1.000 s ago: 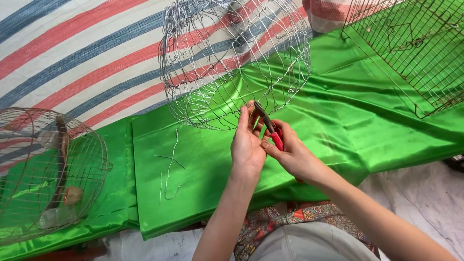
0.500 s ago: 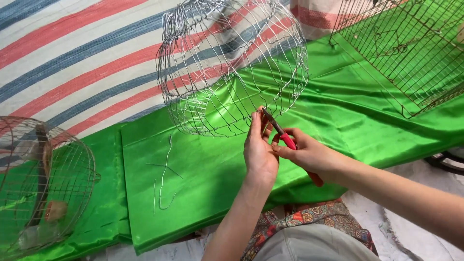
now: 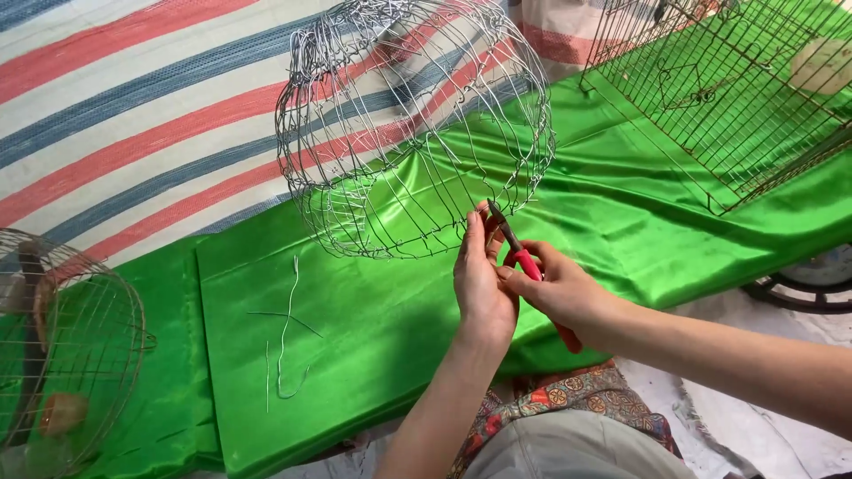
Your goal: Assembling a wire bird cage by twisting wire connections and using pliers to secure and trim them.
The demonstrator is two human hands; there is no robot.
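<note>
Head view showed the right hand (image 3: 555, 288) clenched on red-handled pliers (image 3: 524, 257), their tip at the wire cage's (image 3: 413, 124) lower rim; the left hand (image 3: 484, 279) pinched the wire there; the cage rested on green cloth (image 3: 399, 328); a slip could likely jab fingers or bend wire.

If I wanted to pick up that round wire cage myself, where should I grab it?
Probably at the wire cage by its thick bottom rim, from the near side beside the left hand: the ring looks stiffer than the thin ribs, and it faces you because the cage lies tilted on the green cloth.
</note>
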